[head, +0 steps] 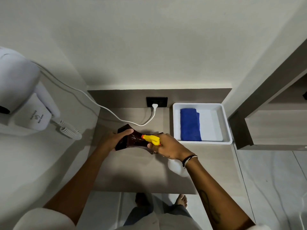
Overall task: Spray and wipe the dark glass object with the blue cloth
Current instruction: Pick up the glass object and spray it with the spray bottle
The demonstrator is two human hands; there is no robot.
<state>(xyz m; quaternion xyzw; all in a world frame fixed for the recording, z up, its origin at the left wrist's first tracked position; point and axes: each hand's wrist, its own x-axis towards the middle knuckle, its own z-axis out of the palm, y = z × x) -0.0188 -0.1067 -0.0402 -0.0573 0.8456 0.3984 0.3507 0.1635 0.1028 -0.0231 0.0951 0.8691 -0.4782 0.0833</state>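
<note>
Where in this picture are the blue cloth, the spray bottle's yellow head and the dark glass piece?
blue cloth [190,125]: head view, middle of the folded cloth.
yellow spray head [151,139]: head view, top of the nozzle.
dark glass object [134,141]: head view, centre, between the hands.
</note>
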